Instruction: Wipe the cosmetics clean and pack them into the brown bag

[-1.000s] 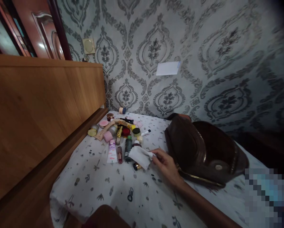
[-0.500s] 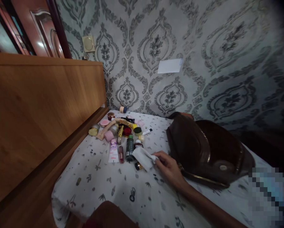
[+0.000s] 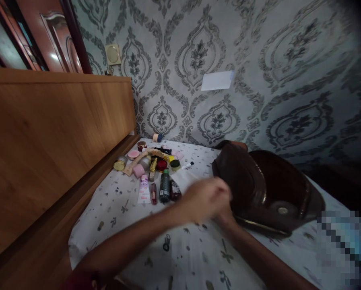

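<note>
My left hand (image 3: 201,201) is smeared by motion and crosses in front of my right hand (image 3: 224,211); whether its fingers grip anything cannot be made out. A white tissue (image 3: 183,178) sticks out past the hands to the left, over the cosmetics. My right hand stays closed on the tissue, though its fingertips are mostly covered. Near the hands stand or lie a dark green bottle (image 3: 164,189), a dark red-brown bottle (image 3: 174,191), a small red tube (image 3: 153,194) and a white-and-pink tube (image 3: 144,190).
Farther back lie a pink jar (image 3: 138,171), a gold tube (image 3: 153,166), a green-lidded jar (image 3: 175,165), a silver-gold jar (image 3: 120,164) and a wooden comb-like piece (image 3: 132,166). An open brown bag (image 3: 240,181) stands right. A wooden panel (image 3: 59,133) borders the left.
My left arm has come in from the lower left, and its hand now meets my right hand. The tissue has shifted up, and a small black-and-gold item below it is now covered.
</note>
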A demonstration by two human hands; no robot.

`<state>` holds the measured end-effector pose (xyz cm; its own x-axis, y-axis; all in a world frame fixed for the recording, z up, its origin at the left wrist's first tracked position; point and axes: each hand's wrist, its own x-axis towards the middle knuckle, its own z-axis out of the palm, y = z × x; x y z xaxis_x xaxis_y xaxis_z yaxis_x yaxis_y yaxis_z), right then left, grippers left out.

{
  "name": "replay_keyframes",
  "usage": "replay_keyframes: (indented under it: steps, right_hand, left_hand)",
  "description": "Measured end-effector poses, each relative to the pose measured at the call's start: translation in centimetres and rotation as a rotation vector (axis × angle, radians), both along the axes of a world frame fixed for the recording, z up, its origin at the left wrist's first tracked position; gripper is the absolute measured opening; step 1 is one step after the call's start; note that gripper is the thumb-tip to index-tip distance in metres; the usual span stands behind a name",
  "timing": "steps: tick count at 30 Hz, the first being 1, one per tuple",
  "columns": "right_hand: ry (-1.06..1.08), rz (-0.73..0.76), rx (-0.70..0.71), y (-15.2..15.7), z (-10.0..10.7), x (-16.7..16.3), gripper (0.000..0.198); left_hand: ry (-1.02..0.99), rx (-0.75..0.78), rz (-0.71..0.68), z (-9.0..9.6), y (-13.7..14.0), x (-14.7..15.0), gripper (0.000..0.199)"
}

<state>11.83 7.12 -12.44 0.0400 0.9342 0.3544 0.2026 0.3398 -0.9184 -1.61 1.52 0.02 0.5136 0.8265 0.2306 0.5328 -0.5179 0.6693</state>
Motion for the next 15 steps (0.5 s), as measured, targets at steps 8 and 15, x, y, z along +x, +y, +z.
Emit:
replay_keyframes:
  steps: [8, 15]
  right_hand:
    - [0.201, -0.039, -0.163, 0.0, -0.9, -0.7, 0.035]
    - [0.226, -0.019, -0.185, 0.0, -0.8, -0.5, 0.033]
  left_hand:
    - [0.445, 0.209, 0.707, -4.6, 9.3, -12.2, 0.024]
    - [0.582, 0.265, 0.658, -7.3, 8.9, -11.4, 0.024]
